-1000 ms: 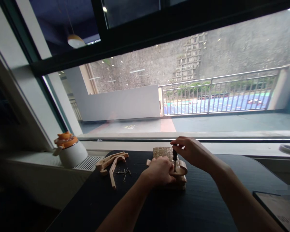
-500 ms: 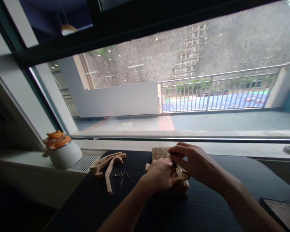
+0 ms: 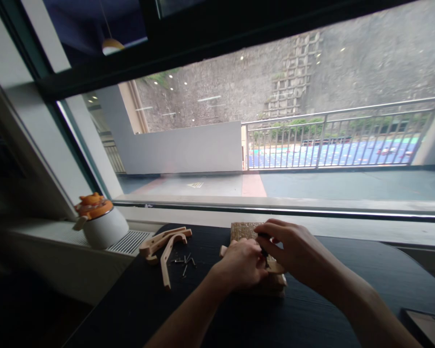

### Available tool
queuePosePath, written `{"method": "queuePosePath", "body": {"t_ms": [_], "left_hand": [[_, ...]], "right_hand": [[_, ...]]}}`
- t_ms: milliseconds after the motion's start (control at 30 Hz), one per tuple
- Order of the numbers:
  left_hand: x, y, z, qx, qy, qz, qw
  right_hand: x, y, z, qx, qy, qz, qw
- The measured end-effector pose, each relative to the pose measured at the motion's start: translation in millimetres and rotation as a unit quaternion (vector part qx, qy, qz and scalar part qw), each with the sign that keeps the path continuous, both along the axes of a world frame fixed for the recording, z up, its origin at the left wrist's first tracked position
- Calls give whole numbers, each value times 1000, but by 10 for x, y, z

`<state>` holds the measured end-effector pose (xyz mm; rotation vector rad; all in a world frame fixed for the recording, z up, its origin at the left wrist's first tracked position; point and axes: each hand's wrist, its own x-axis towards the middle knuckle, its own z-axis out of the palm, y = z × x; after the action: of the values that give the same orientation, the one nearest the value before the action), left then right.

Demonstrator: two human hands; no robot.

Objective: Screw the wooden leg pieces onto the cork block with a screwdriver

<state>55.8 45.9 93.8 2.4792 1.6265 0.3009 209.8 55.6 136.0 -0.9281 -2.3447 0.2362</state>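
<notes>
Screwdriver (image 3: pixel 264 252) is gripped in the right hand (image 3: pixel 288 244), pointed down at a wooden piece (image 3: pixel 275 267). The piece is held against the woven block (image 3: pixel 243 229) by the curled left hand (image 3: pixel 241 263). Loose wooden parts (image 3: pixel 165 270) and screws (image 3: pixel 186 261) are laid leftward on the dark table (image 3: pixel 322 309).

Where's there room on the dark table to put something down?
The dark table has bare room right of the right hand, beside the windowsill, and at front left, between the wooden pieces and the left arm. It's crowded around the small metal bits, the left hand and the tan block.
</notes>
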Motion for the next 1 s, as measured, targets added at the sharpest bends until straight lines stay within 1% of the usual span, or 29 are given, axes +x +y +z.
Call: {"method": "queuePosePath", "body": {"t_ms": [67, 167, 300, 400, 467, 600, 667, 900, 1000], "left_hand": [[6, -5, 6, -2, 0, 10, 1000], [1, 11, -12, -5, -2, 1, 1000], [-12, 36, -38, -3, -14, -11, 1000], [-9, 34, -32, -15, -9, -9, 1000], [-2, 25, -29, -18, -9, -6, 1000], [9, 11, -45, -10, -3, 16, 1000], [11, 11, -52, -9, 1, 15, 1000], [0, 15, -37, -2, -9, -4, 1000], [-10, 25, -51, -7, -19, -3, 1000]], "right_hand": [[4, 2, 7, -3, 2, 9, 1000], [43, 74, -4, 11, 16, -2, 1000], [105, 179, -33, 39, 13, -42, 998], [102, 182, -39, 53, -3, -73, 996], [71, 142, -33, 55, -10, -68, 996], [-2, 43, -16, 42, -6, -6, 999], [-15, 25, -16, 34, -4, 6, 999], [68, 121, -43, 48, 13, -30, 998], [96, 132, -31, 52, 7, -43, 998]]}}
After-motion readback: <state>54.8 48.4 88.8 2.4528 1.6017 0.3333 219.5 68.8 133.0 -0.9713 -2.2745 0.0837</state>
